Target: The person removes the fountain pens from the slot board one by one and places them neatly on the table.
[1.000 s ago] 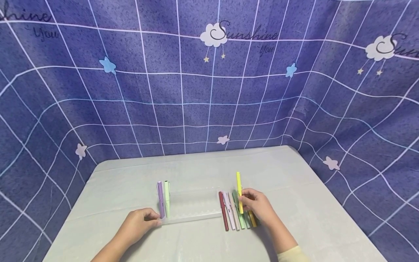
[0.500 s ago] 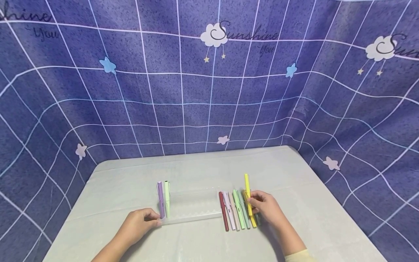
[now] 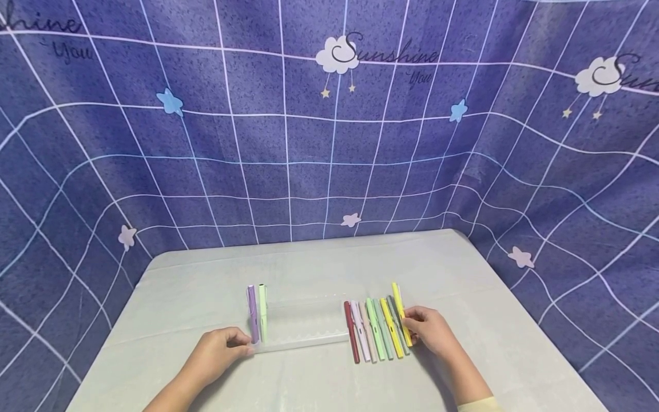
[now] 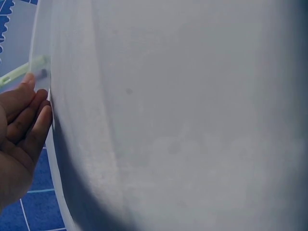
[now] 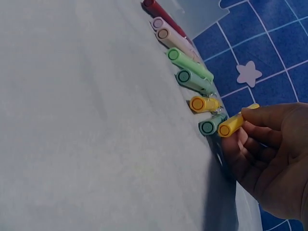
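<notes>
My left hand (image 3: 218,352) pinches the front left corner of a clear plastic pen tray (image 3: 304,345). A purple pen (image 3: 253,315) and a pale green pen (image 3: 263,315) stand side by side at the tray's left end. On the right, my right hand (image 3: 431,332) holds a yellow pen (image 3: 397,300) between thumb and fingers, at the right end of a row of pens. Close beside it in the right wrist view lies a dark green pen (image 5: 208,126), then another yellow pen (image 5: 204,104). Whether the held pen touches the table cannot be told.
Right of the tray, the row also has a dark red pen (image 3: 352,332), a lilac pen (image 3: 360,332), a beige pen (image 3: 368,337), a bright green pen (image 3: 376,329) and a grey-green pen (image 3: 385,332). A blue gridded curtain (image 3: 329,143) surrounds the pale table (image 3: 298,383).
My right hand has moved right and slightly down with the yellow pen, past the row's other yellow pen and the dark green one, now uncovered. My left hand stays at the tray corner.
</notes>
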Available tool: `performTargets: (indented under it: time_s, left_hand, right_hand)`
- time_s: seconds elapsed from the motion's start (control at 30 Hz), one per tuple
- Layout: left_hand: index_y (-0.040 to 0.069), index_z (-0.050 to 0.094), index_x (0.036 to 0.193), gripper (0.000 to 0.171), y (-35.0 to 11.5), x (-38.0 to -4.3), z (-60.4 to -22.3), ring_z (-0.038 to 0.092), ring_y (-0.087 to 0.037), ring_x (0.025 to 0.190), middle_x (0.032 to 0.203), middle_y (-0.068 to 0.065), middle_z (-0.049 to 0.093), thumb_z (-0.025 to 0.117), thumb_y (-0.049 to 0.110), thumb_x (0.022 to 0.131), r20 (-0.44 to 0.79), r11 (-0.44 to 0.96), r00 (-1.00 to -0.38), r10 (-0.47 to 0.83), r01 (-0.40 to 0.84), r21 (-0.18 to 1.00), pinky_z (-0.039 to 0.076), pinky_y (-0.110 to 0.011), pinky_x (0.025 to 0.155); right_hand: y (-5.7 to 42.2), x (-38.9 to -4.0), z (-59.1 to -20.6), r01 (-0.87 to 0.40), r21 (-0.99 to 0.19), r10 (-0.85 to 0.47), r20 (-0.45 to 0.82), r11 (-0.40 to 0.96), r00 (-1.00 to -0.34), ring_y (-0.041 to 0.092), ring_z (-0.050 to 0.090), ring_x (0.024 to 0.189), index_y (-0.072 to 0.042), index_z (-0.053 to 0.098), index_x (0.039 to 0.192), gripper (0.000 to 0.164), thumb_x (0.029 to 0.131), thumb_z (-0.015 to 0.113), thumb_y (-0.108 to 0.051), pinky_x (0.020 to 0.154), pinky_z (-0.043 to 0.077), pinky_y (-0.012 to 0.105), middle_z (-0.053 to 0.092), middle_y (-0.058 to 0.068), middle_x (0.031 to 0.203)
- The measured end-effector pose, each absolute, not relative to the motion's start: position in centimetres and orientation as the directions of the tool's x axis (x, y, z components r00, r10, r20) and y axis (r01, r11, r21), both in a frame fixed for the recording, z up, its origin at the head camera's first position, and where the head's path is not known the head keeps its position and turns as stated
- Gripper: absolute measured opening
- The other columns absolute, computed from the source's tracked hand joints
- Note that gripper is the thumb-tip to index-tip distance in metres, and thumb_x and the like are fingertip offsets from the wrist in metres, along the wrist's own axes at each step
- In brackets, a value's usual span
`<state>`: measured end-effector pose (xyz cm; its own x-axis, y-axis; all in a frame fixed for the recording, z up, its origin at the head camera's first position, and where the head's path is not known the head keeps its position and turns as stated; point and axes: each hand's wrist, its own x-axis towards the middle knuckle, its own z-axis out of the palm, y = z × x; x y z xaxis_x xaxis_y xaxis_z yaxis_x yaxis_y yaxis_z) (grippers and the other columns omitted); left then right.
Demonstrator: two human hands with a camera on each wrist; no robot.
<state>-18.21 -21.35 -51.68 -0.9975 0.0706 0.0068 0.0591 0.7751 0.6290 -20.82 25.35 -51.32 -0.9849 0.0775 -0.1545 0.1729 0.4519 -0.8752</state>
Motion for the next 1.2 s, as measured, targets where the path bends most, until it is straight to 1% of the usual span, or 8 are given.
performTargets:
  time_s: [0.2, 0.37, 0.53, 0.7, 0.87, 1.0, 1.2]
  left_hand:
    - [0.030, 0.070, 0.081, 0.013, -21.32, -18.28, -51.58, 0.069, -0.020, 0.099, 0.087, 0.014, 0.073, 0.082, 0.029, 0.077, 0.007, 0.778, -0.998, 0.064, 0.054, 0.626, 0.051, -0.051, 0.096]
    - [0.029, 0.070, 0.081, 0.013, -21.28, -18.22, -51.47, 0.069, -0.019, 0.098, 0.086, 0.014, 0.073, 0.082, 0.029, 0.076, 0.004, 0.777, -0.998, 0.066, 0.054, 0.628, 0.051, -0.051, 0.095]
    - [0.030, 0.070, 0.081, 0.013, -21.31, -18.33, -51.63, 0.069, -0.021, 0.099, 0.087, 0.014, 0.073, 0.082, 0.028, 0.077, 0.001, 0.776, -0.998, 0.059, 0.047, 0.629, 0.051, -0.051, 0.096]
    - [0.031, 0.070, 0.082, 0.013, -21.36, -18.40, -51.83, 0.069, -0.022, 0.101, 0.089, 0.014, 0.073, 0.082, 0.028, 0.077, -0.007, 0.776, -0.998, 0.059, 0.041, 0.629, 0.050, -0.053, 0.096]
    - [0.031, 0.070, 0.082, 0.013, -21.39, -18.44, -51.92, 0.069, -0.022, 0.102, 0.089, 0.014, 0.073, 0.081, 0.027, 0.077, -0.010, 0.776, -0.998, 0.061, 0.041, 0.630, 0.049, -0.053, 0.097]
    - [0.031, 0.070, 0.082, 0.013, -21.41, -18.42, -51.87, 0.069, -0.023, 0.103, 0.089, 0.014, 0.073, 0.081, 0.028, 0.077, -0.008, 0.777, -0.998, 0.063, 0.044, 0.629, 0.049, -0.054, 0.097]
    - [0.031, 0.070, 0.082, 0.013, -21.44, -18.38, -51.87, 0.069, -0.022, 0.102, 0.089, 0.014, 0.073, 0.082, 0.028, 0.077, -0.004, 0.778, -0.998, 0.067, 0.050, 0.626, 0.050, -0.053, 0.097]
  right_hand:
    - [25.57, -20.68, -51.52, 0.213, -0.835, 0.103, -0.187, 0.506, -0.977, 0.018, 0.063, 0.067, -0.001, 0.068, 0.104, 0.016, 0.091, 0.065, -0.010, 0.056, 0.057, 0.032, 0.068, 0.006, 0.081]
    - [25.77, -20.56, -51.57, 0.234, -0.796, 0.104, -0.213, 0.558, -0.972, 0.016, 0.064, 0.068, 0.000, 0.067, 0.105, 0.019, 0.091, 0.064, -0.011, 0.056, 0.058, 0.031, 0.068, 0.005, 0.080]
    - [25.86, -20.48, -51.53, 0.219, -0.769, 0.096, -0.202, 0.600, -0.975, 0.016, 0.064, 0.067, 0.001, 0.067, 0.103, 0.017, 0.090, 0.064, -0.010, 0.056, 0.057, 0.031, 0.067, 0.005, 0.079]
    - [25.77, -20.50, -51.77, 0.218, -0.745, 0.113, -0.190, 0.630, -0.975, 0.014, 0.063, 0.065, -0.002, 0.067, 0.099, 0.014, 0.090, 0.066, -0.012, 0.055, 0.057, 0.030, 0.067, 0.003, 0.078]
    - [25.70, -20.43, -52.12, 0.224, -0.739, 0.126, -0.187, 0.636, -0.974, 0.013, 0.064, 0.065, -0.004, 0.067, 0.097, 0.013, 0.092, 0.067, -0.016, 0.055, 0.057, 0.028, 0.066, 0.002, 0.077]
    - [25.71, -20.28, -52.31, 0.229, -0.752, 0.133, -0.187, 0.618, -0.973, 0.013, 0.064, 0.064, -0.005, 0.067, 0.095, 0.014, 0.092, 0.068, -0.018, 0.056, 0.057, 0.029, 0.067, 0.002, 0.077]
    - [25.80, -20.21, -52.24, 0.219, -0.748, 0.133, -0.174, 0.627, -0.976, 0.012, 0.064, 0.063, -0.005, 0.068, 0.095, 0.015, 0.091, 0.069, -0.019, 0.055, 0.056, 0.029, 0.067, 0.002, 0.076]
